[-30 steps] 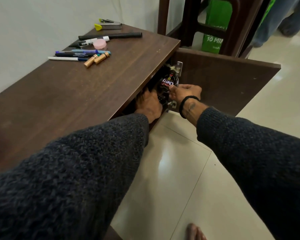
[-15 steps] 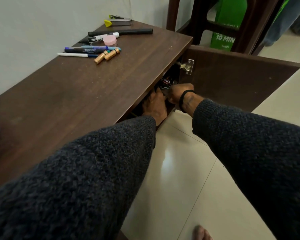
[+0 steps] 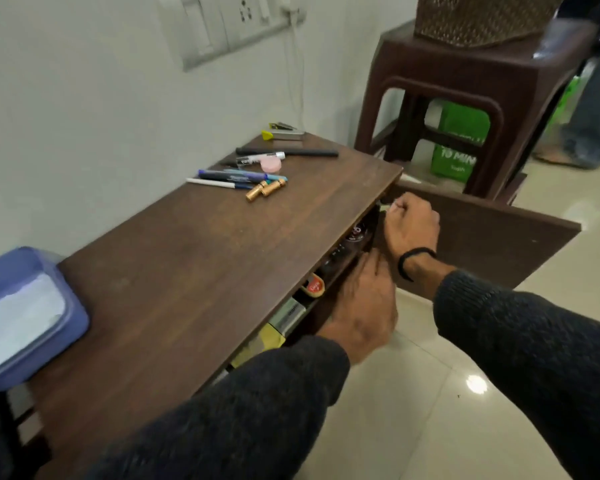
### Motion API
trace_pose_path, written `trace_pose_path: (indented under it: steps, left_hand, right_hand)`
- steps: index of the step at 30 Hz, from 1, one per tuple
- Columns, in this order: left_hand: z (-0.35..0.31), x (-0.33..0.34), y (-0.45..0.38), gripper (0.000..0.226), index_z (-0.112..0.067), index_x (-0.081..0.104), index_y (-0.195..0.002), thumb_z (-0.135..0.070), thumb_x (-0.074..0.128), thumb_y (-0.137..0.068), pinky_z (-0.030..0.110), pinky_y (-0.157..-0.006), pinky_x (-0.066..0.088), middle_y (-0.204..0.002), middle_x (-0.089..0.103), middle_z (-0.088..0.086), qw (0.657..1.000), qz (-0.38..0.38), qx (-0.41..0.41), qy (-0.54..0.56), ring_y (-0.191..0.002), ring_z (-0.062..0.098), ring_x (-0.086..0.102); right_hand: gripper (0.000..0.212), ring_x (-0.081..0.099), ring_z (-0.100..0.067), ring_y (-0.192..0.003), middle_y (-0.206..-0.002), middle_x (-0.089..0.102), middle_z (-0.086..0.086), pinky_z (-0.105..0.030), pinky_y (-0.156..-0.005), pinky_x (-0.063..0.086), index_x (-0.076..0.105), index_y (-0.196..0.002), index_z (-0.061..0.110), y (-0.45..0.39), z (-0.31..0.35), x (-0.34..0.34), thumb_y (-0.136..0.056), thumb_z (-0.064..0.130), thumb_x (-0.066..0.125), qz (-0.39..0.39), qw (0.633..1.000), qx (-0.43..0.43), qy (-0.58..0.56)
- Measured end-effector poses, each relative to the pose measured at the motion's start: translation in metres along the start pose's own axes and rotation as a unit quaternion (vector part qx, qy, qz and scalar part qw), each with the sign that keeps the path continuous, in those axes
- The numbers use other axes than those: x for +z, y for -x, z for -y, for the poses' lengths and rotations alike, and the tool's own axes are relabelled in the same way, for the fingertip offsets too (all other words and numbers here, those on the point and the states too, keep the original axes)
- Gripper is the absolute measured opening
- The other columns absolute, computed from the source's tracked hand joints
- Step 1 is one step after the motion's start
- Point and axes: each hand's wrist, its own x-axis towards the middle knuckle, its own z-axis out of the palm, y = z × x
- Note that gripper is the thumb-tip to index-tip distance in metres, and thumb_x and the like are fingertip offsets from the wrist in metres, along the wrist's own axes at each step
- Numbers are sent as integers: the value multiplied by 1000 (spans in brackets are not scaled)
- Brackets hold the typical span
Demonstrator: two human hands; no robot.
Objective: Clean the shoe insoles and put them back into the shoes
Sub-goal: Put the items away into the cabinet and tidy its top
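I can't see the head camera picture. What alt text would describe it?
Both hands reach into an open wooden cabinet: the left hand at the shelf edge, the right hand curled up by the door. Pens and batteries lie on top.

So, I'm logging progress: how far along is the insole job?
Early or unclear. Done: cabinet door stands open. In hand: left hand and right hand reach among items at the shelf. Left: cleaning and refitting; no shoes or insoles show.
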Motion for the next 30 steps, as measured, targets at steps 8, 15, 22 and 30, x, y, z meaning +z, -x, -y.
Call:
trace_pose_path:
  steps: [8, 15, 22, 30]
  left_hand:
    - [75, -115, -8, 16, -18, 63, -108, -20, 53, -97, 37, -89, 46, -105, 59, 3, 964, -264, 4, 29, -99, 19, 53]
    - [195, -189, -38, 55, -24, 49, -144, -11, 51, -92, 47, -99, 38, -143, 49, 6, 961, -134, -159, -181, -124, 33, 41]
    - [224, -206, -49, 35, -22, 57, -133, -16, 49, -100, 46, -100, 37, -132, 57, 8, 971, -66, -102, -205, -120, 30, 43]
    - [230, -215, -54, 43, -21, 48, -140, -18, 51, -98, 50, -100, 40, -135, 55, 12, 970, -64, -67, -223, -123, 33, 44]
  right_hand:
    - [17, 64, -26, -96, -98, 69, -6, -44, -87, 55, 70, -96, 16, -4, 81, 0, -87, 10, 56, 146, 976, -160, 36]
    - [60, 35, -31, -144, -161, 27, -12, -39, -119, 27, 34, -153, 11, -32, 104, 43, -97, 14, 58, 184, 954, -170, 162]
    - [59, 42, -33, -139, -160, 31, -9, -43, -115, 34, 32, -154, 15, -57, 102, 63, -98, 14, 51, 182, 930, -208, 241]
    - [47, 53, -33, -126, -152, 37, -6, -48, -107, 46, 43, -147, 20, -49, 91, 65, -101, 20, 51, 140, 943, -219, 210]
